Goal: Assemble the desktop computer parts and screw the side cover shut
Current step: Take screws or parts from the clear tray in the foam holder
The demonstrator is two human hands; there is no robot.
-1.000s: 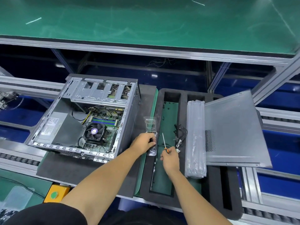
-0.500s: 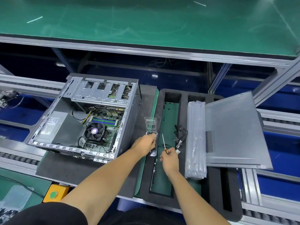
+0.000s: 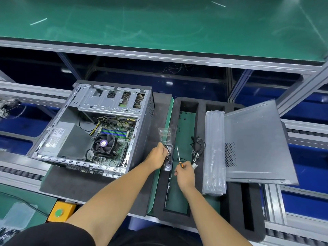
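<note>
Step in hand, likely: fetching screw. Left hand point(image 3: 158, 155) fingers curled into clear screw box point(image 3: 167, 158) beside open computer case point(image 3: 99, 132); right hand point(image 3: 183, 173) clamped on screwdriver point(image 3: 178, 157). Side cover point(image 3: 255, 144) lies apart, right. Next: pinch one screw.

- Side cover point(image 3: 255, 144): grey w/ dotted vent patch.
- Screwdriver point(image 3: 178, 158): orange & black handle.
- Counter point(image 3: 159, 23): green.
- Fan point(image 3: 103, 143): black w/ purple hub.
</note>
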